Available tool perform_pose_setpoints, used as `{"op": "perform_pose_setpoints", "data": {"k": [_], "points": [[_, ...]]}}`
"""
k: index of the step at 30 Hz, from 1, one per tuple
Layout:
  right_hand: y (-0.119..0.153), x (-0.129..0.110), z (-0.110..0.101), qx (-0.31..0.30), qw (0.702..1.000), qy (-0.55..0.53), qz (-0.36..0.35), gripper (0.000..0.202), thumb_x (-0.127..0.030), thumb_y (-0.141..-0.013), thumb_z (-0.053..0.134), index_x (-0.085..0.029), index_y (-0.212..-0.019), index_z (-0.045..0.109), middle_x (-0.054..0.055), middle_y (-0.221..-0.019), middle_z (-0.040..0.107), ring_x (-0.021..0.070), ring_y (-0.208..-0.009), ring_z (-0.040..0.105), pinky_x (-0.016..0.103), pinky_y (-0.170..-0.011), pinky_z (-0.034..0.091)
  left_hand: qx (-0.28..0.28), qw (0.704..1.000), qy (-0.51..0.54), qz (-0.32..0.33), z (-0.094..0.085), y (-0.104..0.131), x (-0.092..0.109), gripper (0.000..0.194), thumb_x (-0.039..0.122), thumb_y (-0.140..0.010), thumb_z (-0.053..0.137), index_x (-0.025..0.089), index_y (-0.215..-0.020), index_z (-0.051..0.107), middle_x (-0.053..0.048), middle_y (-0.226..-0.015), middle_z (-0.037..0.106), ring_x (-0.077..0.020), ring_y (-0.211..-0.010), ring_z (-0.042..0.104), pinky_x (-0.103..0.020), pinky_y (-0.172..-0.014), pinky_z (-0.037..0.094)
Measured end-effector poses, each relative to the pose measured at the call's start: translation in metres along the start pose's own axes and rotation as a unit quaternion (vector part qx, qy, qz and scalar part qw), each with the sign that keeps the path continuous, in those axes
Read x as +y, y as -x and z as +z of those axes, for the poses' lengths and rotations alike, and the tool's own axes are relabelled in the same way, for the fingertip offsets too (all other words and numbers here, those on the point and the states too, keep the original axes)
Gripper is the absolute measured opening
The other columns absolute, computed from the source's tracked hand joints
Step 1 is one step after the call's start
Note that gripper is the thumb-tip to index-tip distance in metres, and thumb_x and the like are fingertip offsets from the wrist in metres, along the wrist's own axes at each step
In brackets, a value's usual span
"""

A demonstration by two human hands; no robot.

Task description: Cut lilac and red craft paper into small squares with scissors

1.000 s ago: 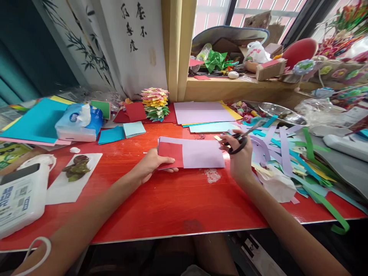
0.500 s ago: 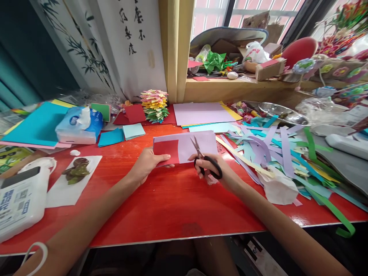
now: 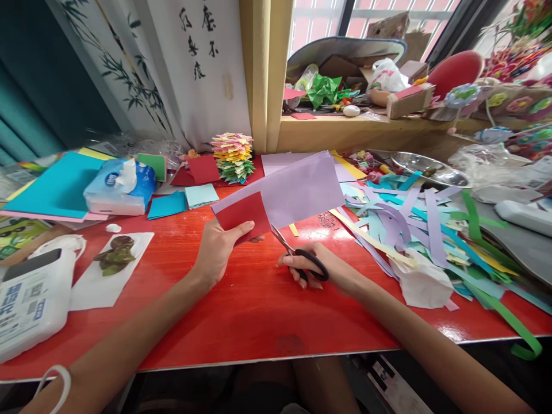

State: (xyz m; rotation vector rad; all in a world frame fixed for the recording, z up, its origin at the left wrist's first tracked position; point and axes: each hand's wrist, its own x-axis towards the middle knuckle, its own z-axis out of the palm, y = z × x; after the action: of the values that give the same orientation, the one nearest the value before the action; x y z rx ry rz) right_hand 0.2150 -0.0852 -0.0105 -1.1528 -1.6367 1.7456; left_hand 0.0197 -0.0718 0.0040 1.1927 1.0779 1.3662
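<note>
Clasping red card (image 3: 248,210) over purple paper (image 3: 307,190), the left hand (image 3: 215,247) faces the right hand (image 3: 330,257), which grips scissors (image 3: 292,251) by the near edge.

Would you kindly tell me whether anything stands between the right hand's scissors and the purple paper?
Nothing visible does: the scissors in the right hand have their tips by the lower edge of the purple paper, beside the red paper. The left hand is close by, to the left.

Black 不 (image 3: 213,49) and 痕 (image 3: 199,71) on white curtain (image 3: 183,100)
</note>
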Motion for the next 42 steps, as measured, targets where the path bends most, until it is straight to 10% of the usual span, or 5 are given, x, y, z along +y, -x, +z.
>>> {"op": "perform_pose_setpoints", "data": {"k": [20,42], "points": [[0.001,-0.009,0.015,0.053,0.998,-0.019,-0.007,0.034,-0.047,-0.073,0.059,-0.015,-0.06,0.055,0.001,-0.057,0.055,0.0084,-0.045,0.047,0.021,-0.037,0.032,-0.001,0.998,-0.055,0.001,0.009,0.011,-0.007,0.018,0.032,-0.071,0.063,0.016,-0.079,0.063,-0.003,-0.082,0.069,-0.0212,-0.081,0.064,-0.033,-0.074,0.052],[-0.004,0.002,0.018,0.108,0.992,0.022,-0.059,0.026,-0.042,-0.076,0.057,-0.019,-0.087,0.059,-0.004,-0.056,0.046,0.0093,-0.05,0.044,0.022,-0.045,0.032,-0.026,0.997,-0.076,0.008,0.005,0.009,-0.008,0.017,0.033,-0.071,0.063,0.017,-0.075,0.065,-0.003,-0.078,0.069,-0.0188,-0.071,0.064,-0.031,-0.07,0.052]]}}
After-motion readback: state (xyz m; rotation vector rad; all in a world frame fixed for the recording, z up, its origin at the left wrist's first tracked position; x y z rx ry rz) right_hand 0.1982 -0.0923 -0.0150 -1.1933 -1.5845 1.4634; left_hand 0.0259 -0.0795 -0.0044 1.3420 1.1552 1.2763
